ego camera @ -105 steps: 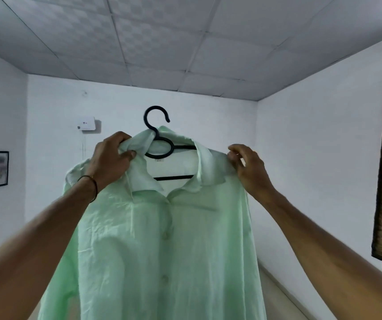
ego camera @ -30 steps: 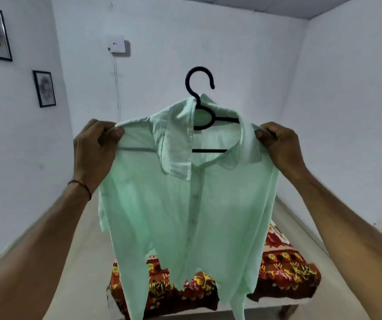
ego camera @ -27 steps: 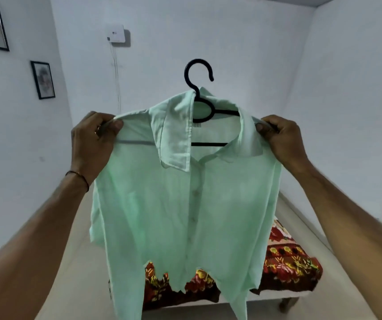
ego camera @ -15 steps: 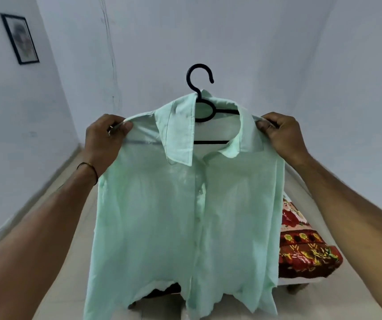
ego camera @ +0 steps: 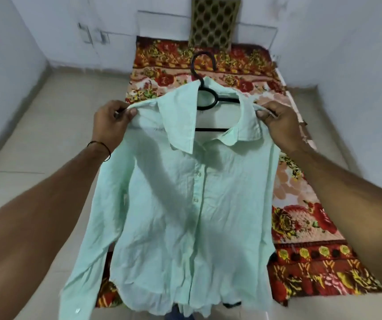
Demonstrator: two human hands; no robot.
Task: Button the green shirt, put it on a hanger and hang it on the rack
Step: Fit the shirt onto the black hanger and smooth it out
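Green shirt now lower, over bed

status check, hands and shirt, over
Left hand and right hand each pinch a shoulder of the green shirt. Front looks buttoned, shirt on the black hanger, floral bed behind it. No rack in view.

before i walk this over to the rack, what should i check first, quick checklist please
1. Green shirt seated on the hanger, hook clear above the collar: ok
2. Front closed at the visible buttons: ok
3. Left hand grip on one shoulder: ok
4. Right hand grip on the other shoulder: ok
5. Where the rack is and the path to it: cannot tell, no rack in view
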